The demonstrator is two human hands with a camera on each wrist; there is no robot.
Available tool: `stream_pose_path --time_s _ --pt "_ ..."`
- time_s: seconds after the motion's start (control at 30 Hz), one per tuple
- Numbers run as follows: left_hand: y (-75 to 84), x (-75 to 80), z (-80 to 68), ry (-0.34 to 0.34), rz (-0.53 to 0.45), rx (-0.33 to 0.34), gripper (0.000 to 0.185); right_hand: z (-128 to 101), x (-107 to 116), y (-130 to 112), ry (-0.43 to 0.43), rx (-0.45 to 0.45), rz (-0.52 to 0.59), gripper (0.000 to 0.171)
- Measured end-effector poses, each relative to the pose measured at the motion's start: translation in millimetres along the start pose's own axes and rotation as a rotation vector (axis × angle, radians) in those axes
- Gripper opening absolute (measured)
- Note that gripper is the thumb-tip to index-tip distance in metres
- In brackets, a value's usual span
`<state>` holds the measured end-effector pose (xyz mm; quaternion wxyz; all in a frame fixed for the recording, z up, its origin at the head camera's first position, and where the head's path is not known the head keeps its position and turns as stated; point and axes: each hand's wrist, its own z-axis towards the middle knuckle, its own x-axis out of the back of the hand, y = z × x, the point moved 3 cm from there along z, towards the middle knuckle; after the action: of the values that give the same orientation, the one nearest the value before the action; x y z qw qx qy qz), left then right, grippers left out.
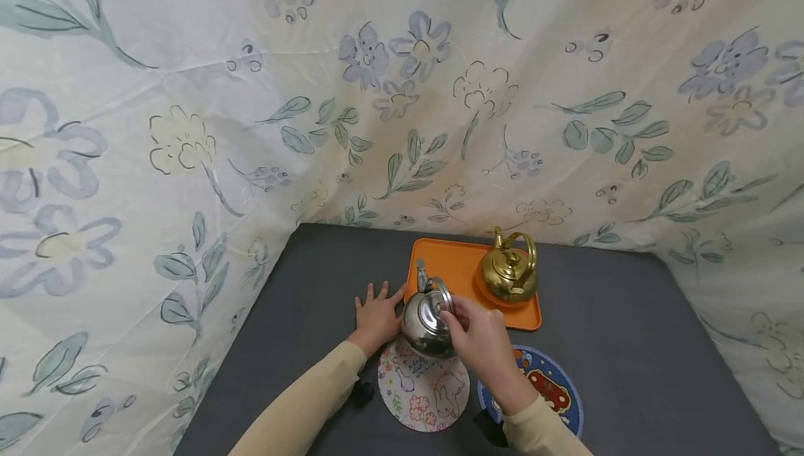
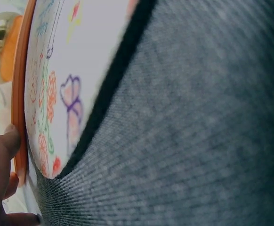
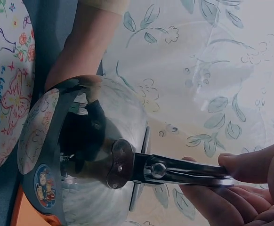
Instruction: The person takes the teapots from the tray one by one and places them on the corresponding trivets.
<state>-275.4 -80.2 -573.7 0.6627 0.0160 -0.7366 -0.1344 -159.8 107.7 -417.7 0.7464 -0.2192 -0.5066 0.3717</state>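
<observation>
A silver kettle point(image 1: 426, 320) hangs just above the white round mat with drawings point(image 1: 422, 390); my right hand point(image 1: 474, 334) grips its handle. In the right wrist view the fingers point(image 3: 250, 167) curl round the metal handle of the silver kettle point(image 3: 87, 150). My left hand point(image 1: 375, 313) lies flat with spread fingers on the grey table, its fingertips at the left edge of the orange tray point(image 1: 449, 267). A gold kettle point(image 1: 510, 271) stands on the tray's right side. In the left wrist view the white mat point(image 2: 76, 61) and a fingertip point(image 2: 7, 141) at the orange tray's edge point(image 2: 19, 94) show.
A blue round mat point(image 1: 553, 386) lies right of the white one, partly under my right forearm. The grey table point(image 1: 628, 344) is walled on three sides by floral fabric point(image 1: 251, 93). A small dark object point(image 1: 362, 393) sits under my left forearm.
</observation>
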Motion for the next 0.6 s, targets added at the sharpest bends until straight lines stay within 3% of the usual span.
stream_pose_path --time_s 0.6 --pt "2.1 2.6 -0.3 0.002 -0.024 0.001 0.062 -16.5 -2.4 -1.7 -0.027 0.008 0.007 0.029"
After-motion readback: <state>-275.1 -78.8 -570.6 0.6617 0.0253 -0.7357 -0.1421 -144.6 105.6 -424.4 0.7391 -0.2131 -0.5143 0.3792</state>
